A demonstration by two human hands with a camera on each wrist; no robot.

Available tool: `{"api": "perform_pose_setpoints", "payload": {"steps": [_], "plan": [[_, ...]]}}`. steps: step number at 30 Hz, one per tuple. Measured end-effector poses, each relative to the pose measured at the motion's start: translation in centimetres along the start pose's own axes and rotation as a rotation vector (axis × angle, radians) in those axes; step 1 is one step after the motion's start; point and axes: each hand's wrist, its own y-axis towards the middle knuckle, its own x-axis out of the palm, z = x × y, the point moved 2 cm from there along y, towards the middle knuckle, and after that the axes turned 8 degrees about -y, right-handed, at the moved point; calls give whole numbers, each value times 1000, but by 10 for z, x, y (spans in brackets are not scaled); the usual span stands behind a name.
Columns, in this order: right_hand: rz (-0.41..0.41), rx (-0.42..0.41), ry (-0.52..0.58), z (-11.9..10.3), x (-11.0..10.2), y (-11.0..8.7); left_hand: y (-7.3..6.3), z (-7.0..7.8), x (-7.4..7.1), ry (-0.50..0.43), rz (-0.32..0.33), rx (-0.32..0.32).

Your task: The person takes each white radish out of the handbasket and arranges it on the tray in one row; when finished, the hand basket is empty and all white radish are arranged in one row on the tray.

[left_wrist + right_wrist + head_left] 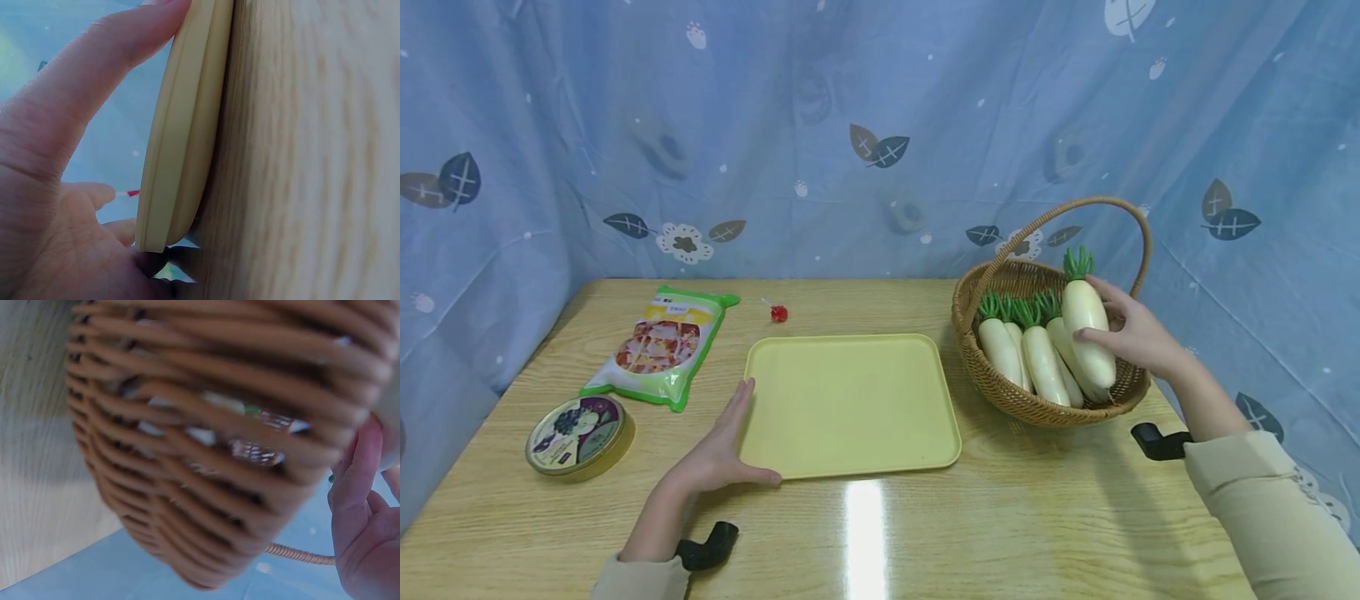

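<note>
Free: over yellow tray [850, 408], plus worktop [1015, 525] in front of it. Narrow gap between tray and wicker basket [1000, 397]. Obstacles: arched handle [1097, 201] above basket; left hand [718, 454] at tray's left rim; food packet [658, 346], round tin [580, 437] farther left.

We log a pale yellow tray [853, 406], flat, round-cornered. Off its 2-to-3 o'clock: brown wicker basket [996, 388], upright, arched handle; white radishes [1043, 362] inside, green tops toward 11. Held radish [1082, 311]: plump, white, over these, top near 12, root tip toward 5.
</note>
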Motion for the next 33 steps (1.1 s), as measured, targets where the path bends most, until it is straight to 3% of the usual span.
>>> {"api": "perform_pose_setpoints", "payload": {"steps": [9,24,33], "plan": [[-21,39,5,-22,4,-9,-1,3,0,-4,-5,-11],[-4,0,101,-50,15,-30,5,10,-3,55,-44,-44],[-6,-16,109,-63,20,-44,12,10,-5,38,-48,-54]]}}
